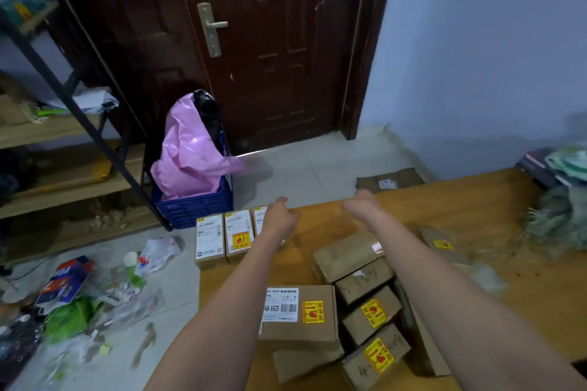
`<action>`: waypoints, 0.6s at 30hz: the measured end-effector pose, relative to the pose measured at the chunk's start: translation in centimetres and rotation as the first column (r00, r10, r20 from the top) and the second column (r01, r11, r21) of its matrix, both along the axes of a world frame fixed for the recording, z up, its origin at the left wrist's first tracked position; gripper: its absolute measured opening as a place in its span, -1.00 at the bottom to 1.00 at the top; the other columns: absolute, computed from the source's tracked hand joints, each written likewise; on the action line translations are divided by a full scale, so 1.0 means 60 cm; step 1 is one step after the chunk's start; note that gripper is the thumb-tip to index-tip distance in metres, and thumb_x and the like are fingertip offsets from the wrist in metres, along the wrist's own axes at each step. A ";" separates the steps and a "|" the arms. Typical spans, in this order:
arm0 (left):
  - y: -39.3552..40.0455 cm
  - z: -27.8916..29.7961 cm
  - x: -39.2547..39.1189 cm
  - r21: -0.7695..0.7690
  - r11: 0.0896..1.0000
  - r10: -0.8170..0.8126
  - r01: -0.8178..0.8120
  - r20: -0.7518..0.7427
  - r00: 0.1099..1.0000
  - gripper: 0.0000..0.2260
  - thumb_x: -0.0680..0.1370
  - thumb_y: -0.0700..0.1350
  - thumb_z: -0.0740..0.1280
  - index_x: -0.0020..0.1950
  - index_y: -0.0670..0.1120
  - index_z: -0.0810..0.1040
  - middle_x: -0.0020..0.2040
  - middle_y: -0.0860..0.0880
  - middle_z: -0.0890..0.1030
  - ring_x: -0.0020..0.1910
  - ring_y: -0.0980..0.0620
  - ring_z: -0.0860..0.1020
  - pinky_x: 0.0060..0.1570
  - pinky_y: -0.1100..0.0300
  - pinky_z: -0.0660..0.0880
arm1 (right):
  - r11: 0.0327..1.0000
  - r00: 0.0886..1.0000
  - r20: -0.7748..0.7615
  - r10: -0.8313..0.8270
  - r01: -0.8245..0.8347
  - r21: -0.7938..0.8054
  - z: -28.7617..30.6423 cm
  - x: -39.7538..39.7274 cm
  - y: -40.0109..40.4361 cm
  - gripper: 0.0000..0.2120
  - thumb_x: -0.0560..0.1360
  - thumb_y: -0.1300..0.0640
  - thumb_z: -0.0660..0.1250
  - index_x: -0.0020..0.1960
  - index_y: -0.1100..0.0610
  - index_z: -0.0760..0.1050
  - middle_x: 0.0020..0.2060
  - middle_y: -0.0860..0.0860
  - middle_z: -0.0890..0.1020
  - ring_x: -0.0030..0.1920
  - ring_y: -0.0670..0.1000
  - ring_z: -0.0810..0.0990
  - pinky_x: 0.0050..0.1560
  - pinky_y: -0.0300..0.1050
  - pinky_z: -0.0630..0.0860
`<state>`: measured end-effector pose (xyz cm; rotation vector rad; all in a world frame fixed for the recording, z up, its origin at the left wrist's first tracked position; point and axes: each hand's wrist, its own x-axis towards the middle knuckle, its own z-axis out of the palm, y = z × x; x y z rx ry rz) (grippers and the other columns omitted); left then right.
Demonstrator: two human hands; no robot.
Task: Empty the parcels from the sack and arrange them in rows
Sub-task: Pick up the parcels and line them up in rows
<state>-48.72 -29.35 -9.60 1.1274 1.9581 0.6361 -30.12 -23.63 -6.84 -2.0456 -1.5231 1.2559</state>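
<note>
Right at six o'clock, nearest the camera, a jumble of cardboard parcels lies on the wooden table, several with yellow and red stickers, stacked crookedly against one another. Just left of that heap, one bigger labelled box sits flat, a white barcode label on top. Both bare forearms stretch away over the pile toward twelve o'clock. Up at eleven o'clock, three slim boxes stand side by side in a neat row at the table's far left corner, labels up. Left hand is down on the third box of that row, fingers curled over its far end; how firmly it grips I cannot tell. Right hand hangs near the table's far edge at twelve o'clock, fingers bent away from the lens; whether it holds anything I cannot tell. Over at three o'clock, a grey-green woven sack slumps on the table's right side. Beyond, on the tiled floor at ten o'clock, a blue crate holds pink plastic, with a dark door behind.
</note>
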 end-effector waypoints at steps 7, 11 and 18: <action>-0.017 -0.003 0.148 -0.086 0.956 -0.282 0.279 -0.019 0.959 -0.58 0.56 -0.14 0.36 0.41 -0.16 0.44 0.30 -0.20 0.55 0.26 -0.15 0.53 0.07 0.21 0.42 | 0.987 0.962 0.236 0.139 -0.113 -0.118 -0.032 0.104 -0.062 -0.72 0.55 0.15 0.28 0.17 0.29 0.59 0.16 0.22 0.64 0.15 0.18 0.64 0.16 -0.03 0.58; -0.033 -0.039 0.178 -0.169 0.922 -0.357 0.349 -0.017 0.934 -0.51 0.55 -0.15 0.37 0.48 -0.13 0.37 0.33 -0.19 0.53 0.26 -0.13 0.53 0.10 0.19 0.43 | 0.933 0.865 0.350 0.360 -0.330 -0.146 -0.065 0.113 -0.105 -0.74 0.55 0.22 0.28 0.20 0.25 0.59 0.14 0.19 0.64 0.15 0.16 0.63 0.06 -0.11 0.56; -0.050 -0.078 0.174 -0.227 0.894 -0.413 0.386 -0.088 0.906 -0.59 0.58 -0.15 0.32 0.43 -0.08 0.46 0.34 -0.13 0.55 0.29 -0.13 0.52 0.21 0.13 0.44 | 0.774 0.606 0.497 0.620 -0.575 -0.265 -0.130 0.109 -0.129 -0.72 0.56 0.28 0.28 0.25 0.20 0.53 0.19 0.16 0.58 0.20 0.19 0.57 0.19 0.05 0.53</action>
